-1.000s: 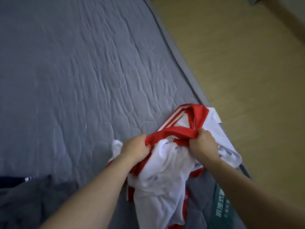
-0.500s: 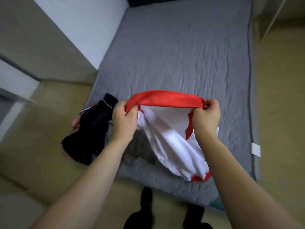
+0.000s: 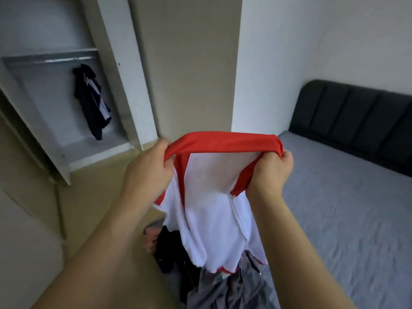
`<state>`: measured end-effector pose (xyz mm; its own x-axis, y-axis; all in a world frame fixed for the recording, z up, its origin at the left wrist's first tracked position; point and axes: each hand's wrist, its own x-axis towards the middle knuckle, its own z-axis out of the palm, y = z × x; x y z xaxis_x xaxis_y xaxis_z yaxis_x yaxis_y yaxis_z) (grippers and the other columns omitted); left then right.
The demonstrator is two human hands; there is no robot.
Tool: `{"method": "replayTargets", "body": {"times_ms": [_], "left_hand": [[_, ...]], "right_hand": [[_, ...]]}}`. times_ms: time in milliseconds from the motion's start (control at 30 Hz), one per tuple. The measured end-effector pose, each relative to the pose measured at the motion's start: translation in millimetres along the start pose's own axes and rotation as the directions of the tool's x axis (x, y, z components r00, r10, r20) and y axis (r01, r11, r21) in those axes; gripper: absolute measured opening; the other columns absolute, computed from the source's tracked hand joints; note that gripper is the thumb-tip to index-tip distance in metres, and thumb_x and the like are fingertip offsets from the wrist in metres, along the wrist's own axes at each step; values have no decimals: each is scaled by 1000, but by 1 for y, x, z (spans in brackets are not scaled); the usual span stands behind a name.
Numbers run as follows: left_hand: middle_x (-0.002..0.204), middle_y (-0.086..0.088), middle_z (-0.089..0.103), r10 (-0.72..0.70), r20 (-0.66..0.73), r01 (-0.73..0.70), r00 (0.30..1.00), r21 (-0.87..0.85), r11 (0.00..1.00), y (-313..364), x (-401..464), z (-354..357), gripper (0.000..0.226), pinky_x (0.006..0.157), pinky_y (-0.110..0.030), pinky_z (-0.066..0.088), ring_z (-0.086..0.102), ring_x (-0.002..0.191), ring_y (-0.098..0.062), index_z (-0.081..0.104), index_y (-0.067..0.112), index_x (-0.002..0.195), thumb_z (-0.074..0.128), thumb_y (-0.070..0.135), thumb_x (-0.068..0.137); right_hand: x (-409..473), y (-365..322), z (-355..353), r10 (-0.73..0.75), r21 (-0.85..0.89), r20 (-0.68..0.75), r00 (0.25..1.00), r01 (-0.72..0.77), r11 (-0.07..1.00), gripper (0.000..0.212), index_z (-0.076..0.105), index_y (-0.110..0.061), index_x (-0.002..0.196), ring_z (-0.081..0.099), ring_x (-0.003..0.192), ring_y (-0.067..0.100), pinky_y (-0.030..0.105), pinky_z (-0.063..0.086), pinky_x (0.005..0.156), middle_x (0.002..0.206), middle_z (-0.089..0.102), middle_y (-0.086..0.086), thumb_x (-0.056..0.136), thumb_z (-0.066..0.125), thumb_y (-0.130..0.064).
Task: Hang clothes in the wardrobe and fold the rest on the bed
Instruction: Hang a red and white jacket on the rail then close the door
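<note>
Wardrobe (image 3: 66, 103) stands open at far left, and I see a dark garment (image 3: 92, 101) hanging from its rail (image 3: 48, 61). My left hand (image 3: 146, 172) grips one end of the red band on the red-and-white shirt (image 3: 214, 208); my right hand (image 3: 270, 172) grips the other end, stretching it taut in the air. Below the shirt lies a pile of dark and grey clothes (image 3: 214, 284) at the bed's near corner. At right, the grey bed (image 3: 345, 208) meets a black headboard (image 3: 356, 112).

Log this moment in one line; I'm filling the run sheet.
phase: holding up | shirt: hanging from stretched red band | left hand: grips band | right hand: grips band | wardrobe: open
</note>
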<state>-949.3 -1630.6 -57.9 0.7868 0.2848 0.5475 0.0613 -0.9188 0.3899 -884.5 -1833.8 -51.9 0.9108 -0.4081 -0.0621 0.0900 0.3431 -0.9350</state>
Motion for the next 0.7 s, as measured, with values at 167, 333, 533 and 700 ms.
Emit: {"method": "replayTargets", "body": {"times_ms": [167,333,533,700], "left_hand": [[66,3,60,-290,91,304,953,-306,902,-91,85,-59,16,53,-27,40,57,61,-18,59,22,79,51,17,92],[64,10,68,-400,169,404,901,-663,631,-168,152,-101,37,62,-25,47,61,61,-11,72,31,73,51,3,85],[69,-3,70,-485,201,496,851,-609,619,-275,219,-94,17,63,-29,52,65,65,-19,69,20,82,58,7,85],[75,-6,69,-633,306,514,711,-841,170,-345,284,-95,20,53,-25,55,67,63,-14,61,14,92,47,-1,92]], "right_hand": [[-26,5,146,-54,-14,55,997,55,998,19,45,-24,86,54,90,20,31,46,75,97,56,0,85,31,-12],[-44,31,270,-30,21,100,995,28,999,27,48,-24,106,55,107,23,42,45,98,116,57,3,89,30,-12],[-14,90,393,-40,96,234,971,18,995,29,59,-21,78,52,66,13,29,44,63,75,58,-2,84,34,-8],[-11,126,519,67,60,391,918,-98,993,26,51,-20,66,41,56,14,27,36,56,62,47,-4,83,35,-7]]}}
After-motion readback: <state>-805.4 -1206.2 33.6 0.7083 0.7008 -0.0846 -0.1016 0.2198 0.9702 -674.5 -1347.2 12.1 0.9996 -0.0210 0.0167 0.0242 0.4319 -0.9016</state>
